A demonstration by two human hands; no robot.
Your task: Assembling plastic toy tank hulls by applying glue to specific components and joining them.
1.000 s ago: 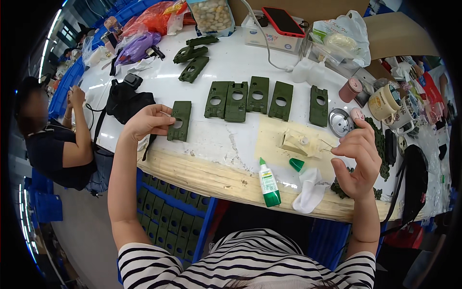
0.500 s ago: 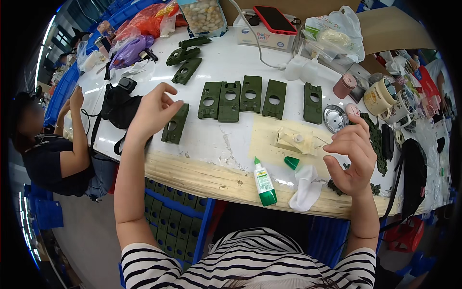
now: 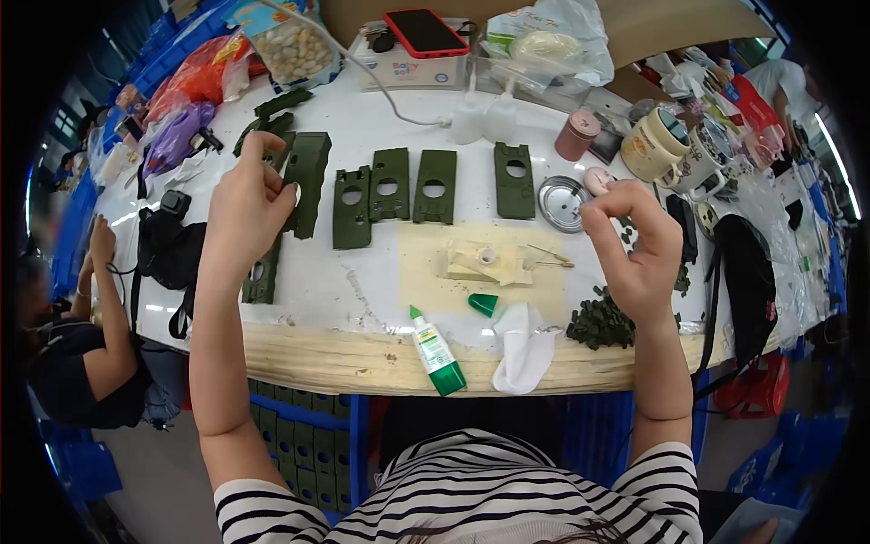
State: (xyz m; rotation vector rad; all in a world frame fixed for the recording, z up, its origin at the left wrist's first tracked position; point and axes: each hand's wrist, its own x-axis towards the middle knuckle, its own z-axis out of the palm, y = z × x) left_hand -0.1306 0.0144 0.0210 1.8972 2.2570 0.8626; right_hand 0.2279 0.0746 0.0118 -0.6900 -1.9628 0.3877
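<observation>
My left hand (image 3: 249, 204) is closed on the edge of a dark green plastic plate with a round hole (image 3: 311, 172), which tilts at the left end of a row. Similar green plates (image 3: 435, 186) lie to its right, and another green plate (image 3: 263, 272) is partly behind my left wrist. My right hand (image 3: 639, 249) is raised with thumb and index pinched together, near a round metal lid (image 3: 562, 204). Whatever it may hold is too small to make out. Below it lies a pile of small dark green parts (image 3: 600, 322).
A masking-tape-covered block (image 3: 480, 260) with thin metal tools (image 3: 550, 257) sits mid-table. Nearer lie a green-and-white glue bottle (image 3: 437, 354), its green cap (image 3: 483, 303) and a white cloth (image 3: 526, 349). Mugs (image 3: 652, 145) stand right; a person (image 3: 91, 354) sits left.
My left hand has closed on the leftmost plate of the row and tilted it. My right hand's fingers have come together in a pinch. The whole view has shifted, moving the table leftward.
</observation>
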